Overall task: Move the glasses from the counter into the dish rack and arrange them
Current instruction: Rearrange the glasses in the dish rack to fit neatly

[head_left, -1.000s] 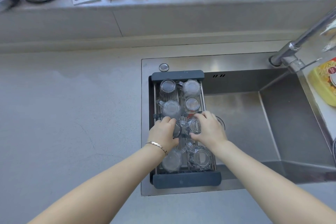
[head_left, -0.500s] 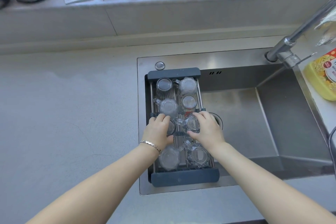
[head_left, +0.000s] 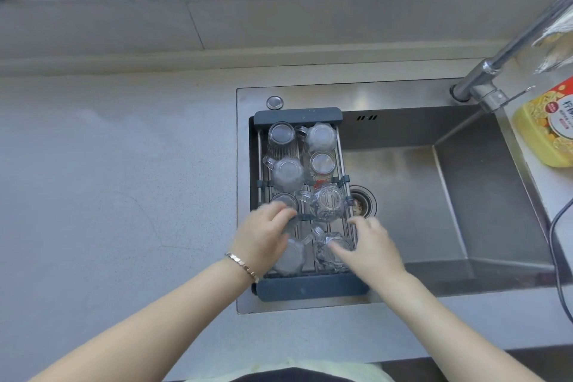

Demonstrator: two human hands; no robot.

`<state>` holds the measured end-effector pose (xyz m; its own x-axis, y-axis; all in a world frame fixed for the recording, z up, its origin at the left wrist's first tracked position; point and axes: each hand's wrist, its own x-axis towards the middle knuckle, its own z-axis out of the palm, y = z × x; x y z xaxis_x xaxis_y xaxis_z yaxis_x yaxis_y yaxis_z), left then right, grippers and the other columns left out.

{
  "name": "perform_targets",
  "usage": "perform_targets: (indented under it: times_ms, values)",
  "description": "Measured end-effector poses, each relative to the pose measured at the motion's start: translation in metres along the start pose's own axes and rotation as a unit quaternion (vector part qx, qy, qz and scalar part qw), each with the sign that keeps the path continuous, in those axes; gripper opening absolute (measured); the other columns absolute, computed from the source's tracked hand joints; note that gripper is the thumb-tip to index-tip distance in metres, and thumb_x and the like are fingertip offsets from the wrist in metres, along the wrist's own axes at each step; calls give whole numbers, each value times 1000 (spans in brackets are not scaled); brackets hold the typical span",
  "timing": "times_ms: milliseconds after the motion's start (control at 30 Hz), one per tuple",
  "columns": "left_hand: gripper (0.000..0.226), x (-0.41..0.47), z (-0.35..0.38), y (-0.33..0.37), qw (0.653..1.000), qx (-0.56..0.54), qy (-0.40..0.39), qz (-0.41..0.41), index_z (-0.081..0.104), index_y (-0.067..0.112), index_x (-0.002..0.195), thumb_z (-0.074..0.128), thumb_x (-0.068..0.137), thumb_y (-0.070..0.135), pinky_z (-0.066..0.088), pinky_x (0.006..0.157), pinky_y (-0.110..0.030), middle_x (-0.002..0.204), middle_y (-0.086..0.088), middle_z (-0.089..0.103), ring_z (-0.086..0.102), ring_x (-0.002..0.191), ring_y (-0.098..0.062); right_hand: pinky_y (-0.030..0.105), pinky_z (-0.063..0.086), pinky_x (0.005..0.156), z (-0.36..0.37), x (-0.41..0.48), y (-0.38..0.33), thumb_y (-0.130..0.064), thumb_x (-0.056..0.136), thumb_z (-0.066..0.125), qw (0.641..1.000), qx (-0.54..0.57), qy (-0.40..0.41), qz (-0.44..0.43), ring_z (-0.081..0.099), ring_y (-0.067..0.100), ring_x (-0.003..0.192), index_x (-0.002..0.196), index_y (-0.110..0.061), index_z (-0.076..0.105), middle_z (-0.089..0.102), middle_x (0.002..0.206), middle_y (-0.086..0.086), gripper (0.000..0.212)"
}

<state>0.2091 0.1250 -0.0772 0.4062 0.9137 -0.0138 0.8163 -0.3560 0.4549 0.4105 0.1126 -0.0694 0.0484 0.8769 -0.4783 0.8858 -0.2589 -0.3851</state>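
A dark-framed dish rack [head_left: 298, 120] spans the left end of the sink. Several clear glasses stand upside down in it in two columns, among them the far-left glass [head_left: 280, 136] and the handled glass [head_left: 328, 203] in the third row. My left hand [head_left: 263, 237] hovers over the rack's near left, fingers spread, its tips at the third-row left glass [head_left: 286, 199] and its palm over the near-left glass [head_left: 291, 257]. My right hand [head_left: 370, 245] is at the near right, its fingers resting on the near-right glass [head_left: 336, 254]. Both hands are blurred.
The steel sink basin [head_left: 434, 195] with its drain [head_left: 364, 205] lies right of the rack. A faucet [head_left: 483, 87] and a yellow detergent bottle [head_left: 548, 130] stand at the right, with a dark cable [head_left: 556, 257] below. The grey counter [head_left: 124, 195] spreads left; pots and cloths sit on the back ledge.
Both hands have let go of the two third-row glasses and drawn back toward the near end of the rack. Those glasses now stand uncovered.
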Motion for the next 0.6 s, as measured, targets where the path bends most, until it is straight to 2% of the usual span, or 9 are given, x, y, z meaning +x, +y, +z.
perform_targets:
  times_ms: [33, 67, 133, 200, 300, 433, 600]
  values:
    - [44, -4, 1, 4, 998, -9, -51, 17, 61, 7, 103, 73, 62, -5, 60, 68, -34, 98, -13, 69, 69, 83, -30, 35, 41, 95, 6, -5, 0, -49, 79, 61, 999, -31, -27, -8, 44, 25, 120, 128, -20, 42, 47, 123, 7, 61]
    - [45, -6, 2, 9, 992, -7, -128, 13, 58, 8, 113, 65, 71, -3, 57, 78, -37, 113, -12, 65, 65, 98, -30, 36, 41, 96, 12, -8, 0, -51, 78, 61, 997, -62, -41, -17, 41, 25, 123, 131, -21, 39, 46, 125, 6, 64]
    - [54, -11, 8, 13, 966, 55, -253, -10, 39, 17, 135, 51, 83, 7, 42, 100, -39, 144, -2, 42, 45, 127, -26, 36, 43, 94, 23, -9, -3, -53, 77, 60, 992, -111, -46, -28, 37, 24, 125, 134, -23, 34, 44, 128, 5, 69]
    - [62, -6, 8, 15, 944, 78, -318, -25, 29, 25, 140, 50, 82, 14, 35, 105, -40, 151, 4, 30, 35, 133, -24, 37, 45, 93, 29, -6, -6, -52, 74, 63, 990, -131, -44, -27, 36, 24, 124, 133, -24, 34, 44, 128, 4, 72]
    - [72, 3, 9, 15, 914, 103, -393, -2, 27, 31, 138, 58, 76, 14, 43, 100, -45, 149, 4, 27, 33, 130, -27, 35, 45, 92, 30, -2, -7, -48, 72, 66, 992, -121, -26, -31, 39, 24, 122, 129, -25, 41, 48, 125, 3, 66]
    - [65, 6, 13, 16, 896, 154, -416, -8, 33, 28, 134, 60, 79, 6, 52, 88, -45, 137, -5, 34, 39, 120, -32, 34, 46, 90, 27, 3, -8, -41, 74, 68, 993, -103, 17, -63, 40, 23, 119, 127, -26, 45, 50, 124, -1, 60]
    - [65, 3, 12, 16, 900, 149, -407, -43, 33, 22, 136, 64, 79, 14, 51, 91, -44, 134, -10, 38, 44, 115, -35, 37, 49, 86, 28, 1, -7, -38, 72, 74, 988, -123, 9, -92, 42, 24, 117, 127, -21, 44, 51, 123, 0, 65]
